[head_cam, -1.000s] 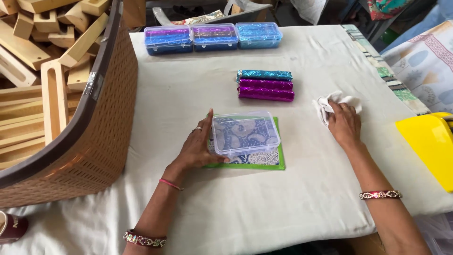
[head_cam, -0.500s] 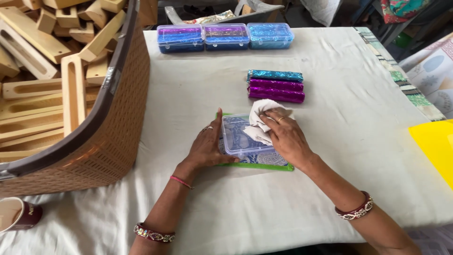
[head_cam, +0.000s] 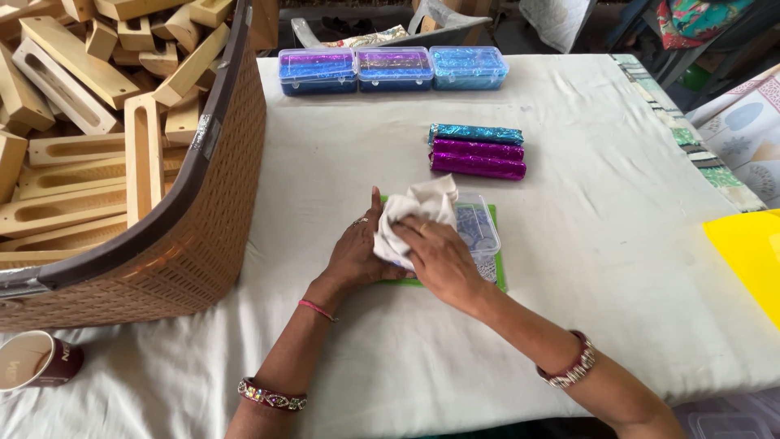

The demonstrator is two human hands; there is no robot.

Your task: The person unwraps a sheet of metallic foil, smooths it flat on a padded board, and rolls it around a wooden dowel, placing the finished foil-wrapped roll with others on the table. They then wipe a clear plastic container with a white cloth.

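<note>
At the centre of the frame, the right hand (head_cam: 439, 258) is pressing a crumpled white cloth (head_cam: 413, 215) down onto a clear plastic box (head_cam: 478, 234), its fingers curled shut around the cloth in a closed grip. The left hand (head_cam: 356, 254) is lying just left of the box, its fingers bracing the box's near side under the cloth; its grip is partly hidden, so whether it is clasping or only resting is something I cannot tell. The box is sitting on a green mat (head_cam: 500, 276), whose edge is showing along the right and lower sides, and the mat is lying on the white-covered surface (head_cam: 585, 260). Above the box, near the middle of the frame, three foil-wrapped bars (head_cam: 477, 151) are lying side by side and touching, one teal and two magenta. Along the upper edge of the surface, three lidded clear boxes (head_cam: 393, 67) are standing in a row, holding purple and blue foil pieces. Filling the upper left of the frame, a brown woven basket (head_cam: 203, 236) is holding many pale wooden blocks (head_cam: 77, 138). At the lower left corner a maroon cup (head_cam: 39, 359) is lying on its side. At the right edge a yellow sheet (head_cam: 751, 256) is showing in part.
</note>
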